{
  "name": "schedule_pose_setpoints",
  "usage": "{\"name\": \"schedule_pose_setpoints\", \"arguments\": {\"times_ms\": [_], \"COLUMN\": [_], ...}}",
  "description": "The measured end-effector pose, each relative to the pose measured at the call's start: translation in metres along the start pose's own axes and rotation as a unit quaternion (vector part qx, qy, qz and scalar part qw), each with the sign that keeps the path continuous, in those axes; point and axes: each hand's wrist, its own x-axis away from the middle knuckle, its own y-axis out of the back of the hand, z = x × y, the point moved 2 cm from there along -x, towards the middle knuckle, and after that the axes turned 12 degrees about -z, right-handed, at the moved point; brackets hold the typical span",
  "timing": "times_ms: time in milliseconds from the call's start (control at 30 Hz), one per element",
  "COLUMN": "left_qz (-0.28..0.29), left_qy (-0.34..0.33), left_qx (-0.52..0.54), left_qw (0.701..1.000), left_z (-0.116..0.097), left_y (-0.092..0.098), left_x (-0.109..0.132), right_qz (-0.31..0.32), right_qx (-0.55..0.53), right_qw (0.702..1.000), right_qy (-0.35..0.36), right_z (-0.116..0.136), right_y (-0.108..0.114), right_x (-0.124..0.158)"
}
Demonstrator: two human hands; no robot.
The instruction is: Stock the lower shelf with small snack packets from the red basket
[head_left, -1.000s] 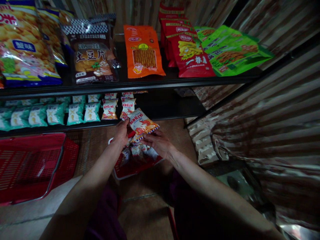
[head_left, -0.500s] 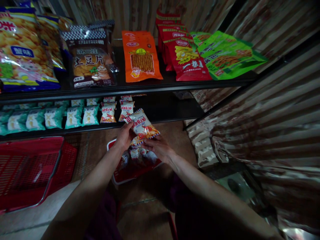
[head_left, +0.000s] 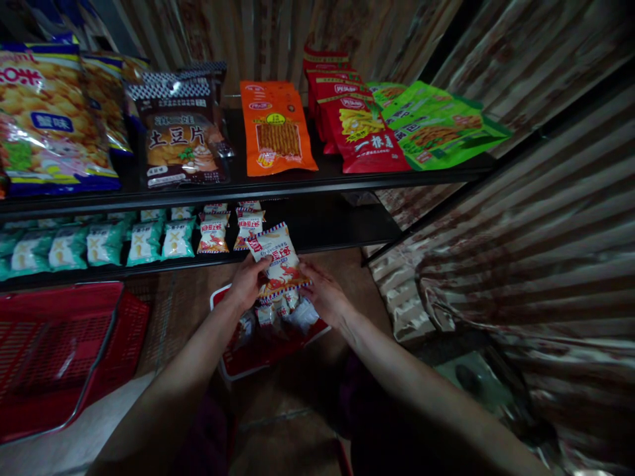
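Gripping white-orange packet (head_left: pixel 284 266): thumb and fingers of left hand (head_left: pixel 247 283) at left edge, fingers of right hand (head_left: pixel 325 292) at right edge. Compared with 1 second ago, packet sits straighter, right fingers shifted from lower edge to side; hold looks squarer. Packet above red basket (head_left: pixel 243 360), near lower shelf (head_left: pixel 322 225) with 2 columns of matching packets (head_left: pixel 213 235), teal packets (head_left: pixel 143 241) beside. Upper shelf (head_left: pixel 213 196) bears larger bags (head_left: pixel 278 132). Striped curtain (head_left: pixel 520 251) right.
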Motion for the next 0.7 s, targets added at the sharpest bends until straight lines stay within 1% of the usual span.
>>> {"name": "schedule_pose_setpoints", "arguments": {"times_ms": [167,267,367,500,633,700], "left_qz": [0.016,0.041,0.064,0.074,0.075,0.095], "left_qy": [-0.007,-0.014,-0.02,-0.02,-0.005,0.0], "left_qx": [-0.064,-0.096,-0.106,-0.099,-0.126,-0.122], "left_qw": [0.998,0.994,0.992,0.992,0.989,0.988], "left_z": [0.002,0.004,0.004,0.005,0.006,0.007], "left_y": [-0.003,-0.004,-0.005,-0.004,-0.004,-0.005], "left_x": [0.01,0.013,0.014,0.015,0.016,0.017], "right_qz": [0.028,0.029,0.033,0.002,-0.023,-0.033], "right_qx": [-0.031,-0.02,-0.009,-0.01,-0.015,-0.023], "right_qw": [0.999,0.999,0.999,1.0,1.0,0.999], "right_qy": [-0.006,-0.012,-0.009,0.0,0.009,0.018], "right_z": [0.006,0.006,0.006,0.005,0.003,0.004], "right_y": [-0.001,0.0,0.002,0.005,0.008,0.009], "right_x": [-0.006,-0.007,-0.008,-0.012,-0.017,-0.019]}}
